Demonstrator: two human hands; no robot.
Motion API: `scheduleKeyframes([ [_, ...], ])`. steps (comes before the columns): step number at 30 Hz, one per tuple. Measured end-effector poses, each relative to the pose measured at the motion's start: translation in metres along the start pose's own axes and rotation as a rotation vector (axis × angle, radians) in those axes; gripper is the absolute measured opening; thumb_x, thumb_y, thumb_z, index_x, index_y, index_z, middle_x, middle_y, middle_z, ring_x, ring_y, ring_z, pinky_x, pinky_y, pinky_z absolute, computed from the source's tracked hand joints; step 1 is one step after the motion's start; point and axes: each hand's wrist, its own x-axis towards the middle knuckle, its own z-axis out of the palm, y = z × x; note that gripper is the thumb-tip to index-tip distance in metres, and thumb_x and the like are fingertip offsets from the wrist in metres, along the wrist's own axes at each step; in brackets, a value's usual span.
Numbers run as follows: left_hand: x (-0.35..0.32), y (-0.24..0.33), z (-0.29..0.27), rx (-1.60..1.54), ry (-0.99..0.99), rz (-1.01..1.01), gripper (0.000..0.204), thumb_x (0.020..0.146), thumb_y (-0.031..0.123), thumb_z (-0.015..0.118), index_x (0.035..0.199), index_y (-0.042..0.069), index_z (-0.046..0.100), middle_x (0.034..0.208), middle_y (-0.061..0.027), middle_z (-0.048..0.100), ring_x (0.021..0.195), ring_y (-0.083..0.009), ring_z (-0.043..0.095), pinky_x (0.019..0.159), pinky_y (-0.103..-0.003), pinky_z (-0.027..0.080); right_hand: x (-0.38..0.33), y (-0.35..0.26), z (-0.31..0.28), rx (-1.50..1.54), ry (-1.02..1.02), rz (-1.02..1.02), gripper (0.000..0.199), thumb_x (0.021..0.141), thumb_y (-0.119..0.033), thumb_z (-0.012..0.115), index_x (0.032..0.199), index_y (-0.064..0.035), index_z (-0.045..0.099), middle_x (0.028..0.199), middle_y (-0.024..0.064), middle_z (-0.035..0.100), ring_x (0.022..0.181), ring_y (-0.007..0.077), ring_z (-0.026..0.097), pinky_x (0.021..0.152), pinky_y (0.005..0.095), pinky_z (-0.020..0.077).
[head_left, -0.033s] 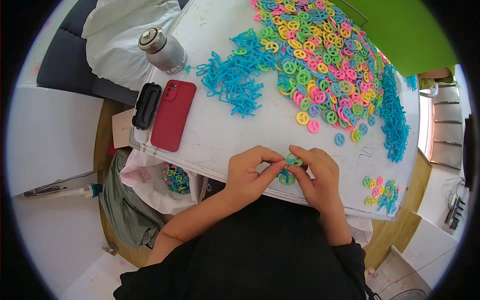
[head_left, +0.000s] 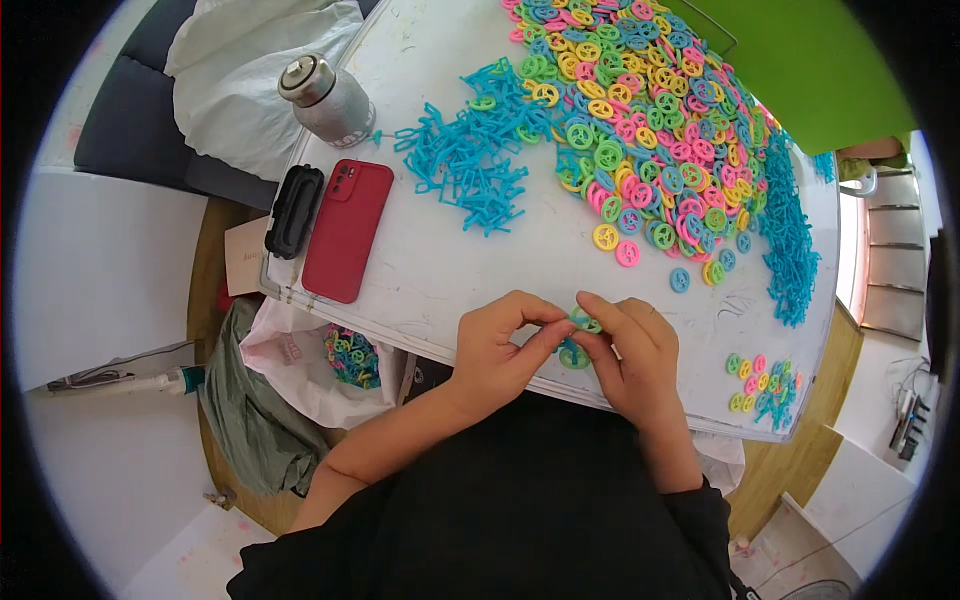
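Note:
Close to the near edge of the white table, my left hand [head_left: 495,345] and my right hand [head_left: 640,350] meet fingertip to fingertip. Between them is a small blue plastic piece [head_left: 569,345], largely covered by my fingers, pinched by my left thumb and forefinger. My right thumb and fingers close on a green plastic wheel [head_left: 588,325]. A second green wheel [head_left: 574,357] shows just below; whether it is joined to the blue piece I cannot tell. Beyond my hands lie a large heap of coloured wheels [head_left: 660,130] and a pile of blue pieces [head_left: 470,150].
A red phone [head_left: 345,230], a black case [head_left: 293,212] and a metal bottle [head_left: 328,100] stand or lie at the left. More blue pieces [head_left: 788,240] line the right edge, above a small group of wheels [head_left: 750,380]. An open bag [head_left: 300,370] hangs below the table's left side.

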Motion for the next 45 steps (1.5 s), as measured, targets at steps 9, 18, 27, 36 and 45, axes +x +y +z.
scheduleKeyframes([
  [9, 0.0, 0.011, -0.019, 0.171, -0.069, 0.105, 0.009, 0.084, 0.002, 0.074, 0.092, 0.002, 0.069, 0.086, -0.0102, 0.071, 0.077, -0.0232, 0.07, 0.069, -0.031, 0.053, -0.005, -0.004, 0.0, 0.943, -0.13, 0.589, 0.045, 0.095, -0.008, 0.062, 0.138, 0.0033, 0.052, 0.086, 0.0028, 0.061, 0.075, 0.0096, 0.058, 0.068, 0.0244, 0.0462],
  [18, -0.078, 0.056, -0.22, 0.713, 0.087, -0.659, 0.015, 0.087, 0.001, 0.069, 0.101, -0.003, 0.067, 0.092, -0.0087, 0.071, 0.083, -0.012, 0.065, 0.075, -0.028, 0.052, 0.043, 0.023, 0.015, -0.256, -0.1, -0.043, 0.04, 0.088, -0.005, 0.066, 0.128, -0.0038, 0.058, 0.084, 0.008, 0.061, 0.076, 0.0262, 0.061, 0.069, 0.0352, 0.0489],
  [27, -0.098, -0.019, -0.213, 1.204, -0.063, -0.643, 0.053, 0.087, 0.029, 0.073, 0.131, 0.004, 0.058, 0.106, -0.0218, 0.07, 0.098, -0.0346, 0.068, 0.082, -0.041, 0.052, 0.109, 0.041, 0.055, -0.515, -0.028, -0.031, 0.024, 0.085, -0.004, 0.063, 0.109, -0.0069, 0.062, 0.098, 0.0132, 0.059, 0.086, 0.0352, 0.062, 0.07, 0.0444, 0.0519],
  [36, -0.027, 0.067, -0.119, 0.676, -0.569, -0.344, 0.028, 0.087, 0.026, 0.072, 0.109, 0.009, 0.07, 0.081, -0.0102, 0.07, 0.074, -0.0287, 0.068, 0.065, -0.037, 0.051, 0.077, 0.036, 0.05, -0.445, -0.121, -0.095, 0.019, 0.079, -0.004, 0.07, 0.096, -0.0072, 0.062, 0.097, 0.0105, 0.056, 0.09, 0.0325, 0.061, 0.073, 0.0429, 0.0503],
  [45, 0.014, 0.025, -0.048, 0.681, -0.037, 0.23, 0.014, 0.081, 0.009, 0.074, 0.093, 0.006, 0.068, 0.08, -0.0087, 0.065, 0.074, -0.0283, 0.062, 0.068, -0.038, 0.048, 0.043, 0.024, 0.028, -0.362, 0.016, -0.104, 0.026, 0.074, -0.001, 0.072, 0.097, -0.0054, 0.061, 0.099, 0.0134, 0.055, 0.092, 0.0339, 0.058, 0.077, 0.0412, 0.0486],
])
